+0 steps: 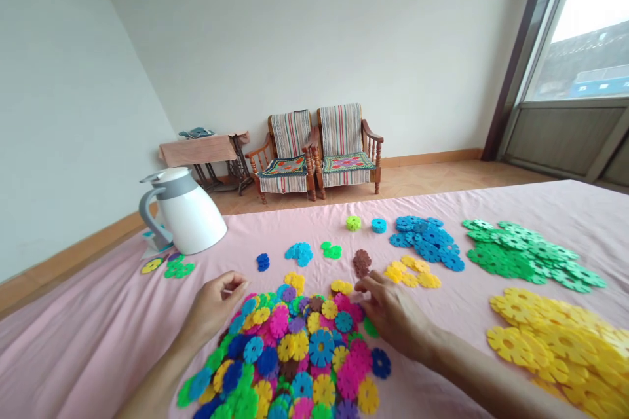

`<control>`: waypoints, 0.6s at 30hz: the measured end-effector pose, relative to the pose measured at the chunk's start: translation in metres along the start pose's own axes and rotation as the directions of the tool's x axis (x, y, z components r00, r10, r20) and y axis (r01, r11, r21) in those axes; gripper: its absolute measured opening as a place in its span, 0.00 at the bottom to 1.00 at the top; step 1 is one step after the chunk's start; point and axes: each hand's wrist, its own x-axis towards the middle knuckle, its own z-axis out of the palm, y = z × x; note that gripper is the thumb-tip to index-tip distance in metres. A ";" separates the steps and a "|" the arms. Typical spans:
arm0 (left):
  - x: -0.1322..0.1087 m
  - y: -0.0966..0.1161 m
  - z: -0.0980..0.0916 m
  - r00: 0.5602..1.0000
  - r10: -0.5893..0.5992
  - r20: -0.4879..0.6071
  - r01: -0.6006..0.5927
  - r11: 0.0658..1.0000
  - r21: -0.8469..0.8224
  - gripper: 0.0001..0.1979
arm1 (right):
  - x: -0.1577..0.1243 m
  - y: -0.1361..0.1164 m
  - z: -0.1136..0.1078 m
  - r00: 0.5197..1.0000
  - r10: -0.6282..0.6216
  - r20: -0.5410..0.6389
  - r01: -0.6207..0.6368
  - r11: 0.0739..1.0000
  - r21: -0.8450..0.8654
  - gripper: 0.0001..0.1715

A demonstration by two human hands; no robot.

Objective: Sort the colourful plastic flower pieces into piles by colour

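Observation:
A large mixed pile of notched plastic discs (295, 347) in many colours lies on the pink cloth at the front centre. At its upper left edge is my left hand (219, 301), fingers curled together; what they hold, if anything, is too small to name. My right hand (388, 311) reaches over the pile's upper right edge, fingers bent down beside pink discs and close to a small yellow group (341, 287). Its fingertips are partly hidden. Just beyond it sits a small stack of brown discs (362, 262).
Sorted heaps of blue (427, 241), green (525, 254) and yellow discs (565, 344) lie to the right. Small groups in light blue (299, 253) and dark blue (263, 262) sit behind the pile. A white jug (191, 216) stands at the left. Two wooden chairs (344, 144) stand beyond.

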 end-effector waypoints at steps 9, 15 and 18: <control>0.003 -0.038 0.005 0.997 -0.011 -0.078 0.011 1.000 -0.004 0.15 | 0.021 -0.008 0.015 0.998 0.018 0.057 -0.011 0.992 -0.124 0.15; 0.001 -0.038 0.007 0.996 0.020 -0.086 -0.018 0.999 0.026 0.13 | 0.014 0.005 0.000 0.999 0.028 -0.045 -0.035 0.988 -0.152 0.17; 0.001 -0.043 0.008 0.996 0.034 -0.077 -0.027 0.996 0.083 0.12 | 0.006 0.026 -0.016 0.993 0.063 -0.098 -0.086 0.966 -0.243 0.15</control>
